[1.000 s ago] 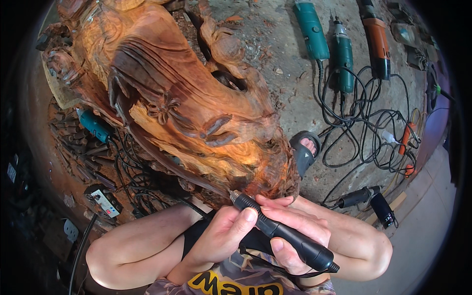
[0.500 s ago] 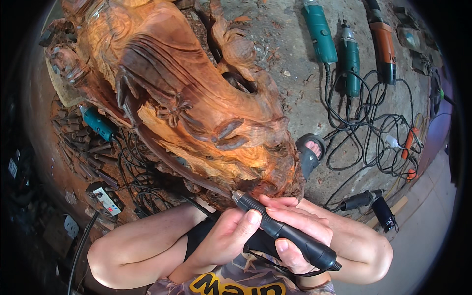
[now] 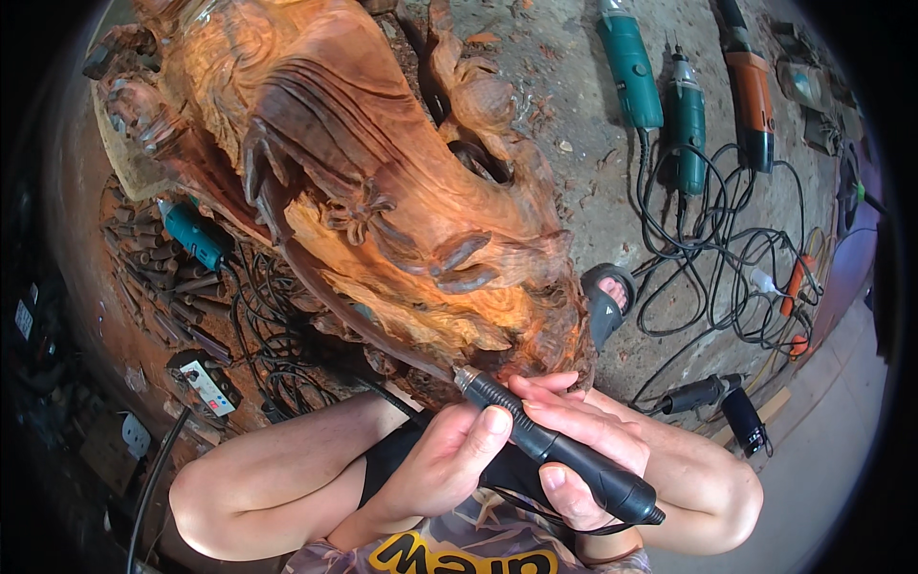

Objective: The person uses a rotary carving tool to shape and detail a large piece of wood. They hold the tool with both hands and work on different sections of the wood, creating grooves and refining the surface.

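Both my hands are closed round a black electric carving handpiece (image 3: 583, 469), a ribbed pen-like tool with a metal nose and a cord at its rear end. My left hand (image 3: 442, 459) grips it near the front, thumb on top. My right hand (image 3: 598, 445) wraps the thicker rear body, its thumb below and its fingers across the far side. The metal nose points up and left at the lower edge of a large carved wooden piece (image 3: 382, 143), reddish brown with flowing grooves and a flower shape. Whether the tip touches the wood I cannot tell.
Green power tools (image 3: 631, 72) and an orange grinder (image 3: 751, 96) lie at the far right with tangled black cords (image 3: 684, 239). Another green tool (image 3: 191, 234), a heap of carving bits (image 3: 158, 277) and a power strip (image 3: 207, 387) are on the left. A phone (image 3: 744, 416) lies near right.
The carved wood and the floor tools sit slightly farther right and lower in the picture, as the view has shifted a little. My hands keep nearly the same grip on the handpiece.
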`<action>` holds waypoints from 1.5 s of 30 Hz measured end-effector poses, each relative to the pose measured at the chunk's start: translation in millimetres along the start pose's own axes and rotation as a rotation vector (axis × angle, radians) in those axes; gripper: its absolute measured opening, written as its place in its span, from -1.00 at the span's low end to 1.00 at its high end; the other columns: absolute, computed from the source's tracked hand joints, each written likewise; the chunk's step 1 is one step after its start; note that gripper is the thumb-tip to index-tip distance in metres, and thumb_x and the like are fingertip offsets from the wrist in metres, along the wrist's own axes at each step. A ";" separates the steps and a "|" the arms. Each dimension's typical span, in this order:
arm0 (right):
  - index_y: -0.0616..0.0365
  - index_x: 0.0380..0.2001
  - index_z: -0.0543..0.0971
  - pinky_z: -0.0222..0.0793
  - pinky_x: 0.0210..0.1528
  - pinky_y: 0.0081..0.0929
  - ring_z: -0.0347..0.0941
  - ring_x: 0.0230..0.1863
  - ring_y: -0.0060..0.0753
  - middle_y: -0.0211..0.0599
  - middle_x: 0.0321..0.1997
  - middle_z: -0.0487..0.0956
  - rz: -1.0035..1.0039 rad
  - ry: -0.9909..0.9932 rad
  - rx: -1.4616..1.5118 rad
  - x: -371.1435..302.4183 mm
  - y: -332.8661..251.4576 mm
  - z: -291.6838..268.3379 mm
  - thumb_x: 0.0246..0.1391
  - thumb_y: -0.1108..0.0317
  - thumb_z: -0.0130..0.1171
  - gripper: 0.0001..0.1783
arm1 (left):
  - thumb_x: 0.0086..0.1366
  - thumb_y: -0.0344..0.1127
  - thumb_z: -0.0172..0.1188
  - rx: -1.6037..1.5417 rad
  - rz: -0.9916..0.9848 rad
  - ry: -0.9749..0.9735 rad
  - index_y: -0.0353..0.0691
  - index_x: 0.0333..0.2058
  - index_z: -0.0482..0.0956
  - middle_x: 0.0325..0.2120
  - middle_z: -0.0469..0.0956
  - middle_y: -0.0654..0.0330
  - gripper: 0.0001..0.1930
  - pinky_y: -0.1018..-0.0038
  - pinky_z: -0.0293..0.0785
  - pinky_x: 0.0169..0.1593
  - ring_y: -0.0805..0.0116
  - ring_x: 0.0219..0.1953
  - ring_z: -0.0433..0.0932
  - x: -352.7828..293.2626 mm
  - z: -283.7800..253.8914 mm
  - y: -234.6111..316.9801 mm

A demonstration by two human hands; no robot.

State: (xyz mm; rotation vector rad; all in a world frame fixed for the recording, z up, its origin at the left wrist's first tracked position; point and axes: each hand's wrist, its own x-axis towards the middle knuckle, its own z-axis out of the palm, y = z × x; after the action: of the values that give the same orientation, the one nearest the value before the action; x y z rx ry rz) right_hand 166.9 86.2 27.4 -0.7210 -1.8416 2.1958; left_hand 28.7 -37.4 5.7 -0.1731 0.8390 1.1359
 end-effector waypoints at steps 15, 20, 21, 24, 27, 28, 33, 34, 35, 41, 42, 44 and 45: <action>0.46 -0.02 0.57 0.46 0.17 -0.13 0.55 0.11 0.19 0.24 0.00 0.61 0.037 0.293 0.022 2.9 12.0 23.2 -0.01 0.42 0.25 -0.54 | 0.55 0.06 -0.22 -0.020 0.014 0.005 -0.56 0.21 0.29 0.23 0.35 -0.12 -0.34 0.26 0.15 0.38 0.13 0.29 0.33 1.5 0.8 8.5; 0.46 -0.03 0.58 0.47 0.17 -0.12 0.55 0.10 0.20 0.22 -0.01 0.62 0.025 0.286 0.027 6.7 11.7 23.3 -0.02 0.40 0.25 -0.53 | 0.55 0.05 -0.23 -0.019 0.046 -0.016 -0.56 0.22 0.28 0.26 0.31 -0.12 -0.34 0.23 0.12 0.40 0.11 0.32 0.29 1.6 -3.2 6.7; 0.46 -0.03 0.58 0.47 0.16 -0.12 0.55 0.10 0.21 0.22 -0.01 0.62 0.024 0.293 0.027 7.3 12.4 24.0 -0.02 0.40 0.26 -0.53 | 0.55 0.05 -0.23 -0.027 0.048 -0.020 -0.55 0.22 0.28 0.27 0.31 -0.12 -0.35 0.23 0.12 0.40 0.11 0.33 0.28 1.7 -3.2 6.7; 0.47 -0.04 0.58 0.48 0.16 -0.12 0.56 0.09 0.21 0.22 -0.03 0.62 0.019 0.307 0.051 9.6 12.7 25.0 -0.02 0.39 0.26 -0.54 | 0.55 0.03 -0.23 -0.053 0.067 -0.023 -0.56 0.21 0.29 0.27 0.30 -0.13 -0.36 0.23 0.11 0.40 0.10 0.33 0.28 1.9 -2.7 6.9; 0.47 -0.03 0.57 0.49 0.14 -0.11 0.56 0.08 0.20 0.23 -0.03 0.62 0.002 0.275 0.035 11.2 8.5 19.8 -0.02 0.40 0.26 -0.53 | 0.54 -0.03 -0.17 -0.111 0.099 -0.032 -0.52 0.22 0.31 0.28 0.30 -0.12 -0.41 0.22 0.12 0.40 0.12 0.33 0.28 1.8 -2.3 4.9; 0.47 -0.03 0.57 0.49 0.14 -0.11 0.57 0.07 0.20 0.24 -0.03 0.62 -0.004 0.256 0.024 11.9 5.9 17.4 -0.02 0.40 0.25 -0.52 | 0.53 -0.06 -0.14 -0.103 0.052 -0.074 -0.51 0.22 0.31 0.28 0.30 -0.12 -0.43 0.22 0.12 0.40 0.12 0.34 0.28 1.3 -1.7 8.0; 0.55 0.16 0.32 0.39 0.22 -0.04 0.53 0.08 0.24 0.42 0.08 0.50 0.038 -0.238 -0.240 19.3 -41.1 -29.6 0.19 0.22 0.26 -0.33 | 0.48 -0.17 -0.02 -0.049 -0.009 -0.272 -0.46 0.27 0.27 0.30 0.28 -0.15 -0.45 0.19 0.07 0.41 0.08 0.37 0.24 4.9 -0.1 10.6; 0.55 0.15 0.33 0.39 0.22 -0.04 0.53 0.08 0.24 0.42 0.08 0.50 0.043 -0.350 -0.303 22.5 -44.2 -33.4 0.19 0.19 0.26 -0.32 | 0.48 -0.16 -0.02 -0.058 0.025 -0.291 -0.47 0.28 0.25 0.30 0.28 -0.15 -0.45 0.19 0.05 0.42 0.07 0.37 0.24 6.3 -1.1 6.0; 0.53 0.17 0.33 0.42 0.18 -0.06 0.53 0.07 0.24 0.38 0.08 0.50 0.001 -0.296 -0.365 18.2 -36.6 -25.4 0.15 0.22 0.29 -0.31 | 0.49 -0.16 -0.05 -0.045 0.021 -0.305 -0.50 0.28 0.23 0.31 0.26 -0.18 -0.43 0.17 0.01 0.43 0.05 0.39 0.21 7.2 -7.0 8.3; 0.54 0.13 0.38 0.39 0.22 -0.12 0.54 0.07 0.11 0.32 0.13 0.49 -0.012 -0.040 -0.325 -4.5 -12.5 0.8 0.11 0.31 0.25 -0.38 | 0.51 -0.11 -0.12 -0.083 0.090 -0.299 -0.51 0.26 0.23 0.31 0.21 -0.25 -0.43 0.10 -0.07 0.45 -0.01 0.42 0.11 8.8 -6.5 -5.1; 0.53 0.14 0.38 0.38 0.23 -0.12 0.53 0.09 0.11 0.31 0.14 0.48 0.006 -0.059 -0.310 -2.2 -13.2 -0.9 0.11 0.31 0.25 -0.38 | 0.51 -0.11 -0.13 -0.079 0.098 -0.296 -0.51 0.26 0.23 0.31 0.21 -0.25 -0.43 0.08 -0.08 0.45 -0.03 0.42 0.11 9.2 -6.0 -6.2; 0.51 0.14 0.39 0.37 0.24 -0.12 0.51 0.12 0.11 0.29 0.16 0.46 0.043 -0.155 -0.300 8.1 -18.1 -7.5 0.11 0.30 0.27 -0.37 | 0.51 -0.07 -0.13 -0.095 0.146 -0.288 -0.51 0.27 0.21 0.30 0.22 -0.26 -0.41 0.04 -0.10 0.45 -0.06 0.42 0.10 8.1 -8.0 -10.8; 0.49 0.15 0.39 0.37 0.24 -0.12 0.50 0.14 0.11 0.28 0.17 0.46 0.057 -0.236 -0.306 16.5 -22.0 -13.7 0.11 0.29 0.28 -0.37 | 0.51 -0.06 -0.13 -0.101 0.180 -0.275 -0.50 0.27 0.21 0.30 0.22 -0.27 -0.40 0.02 -0.11 0.45 -0.07 0.42 0.10 6.7 -9.4 -13.8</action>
State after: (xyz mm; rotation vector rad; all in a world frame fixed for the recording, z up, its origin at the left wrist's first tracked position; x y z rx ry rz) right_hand 155.6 110.1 43.0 -0.5905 -2.3372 2.1356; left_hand 36.8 -43.6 -9.1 -0.0233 0.5604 1.3372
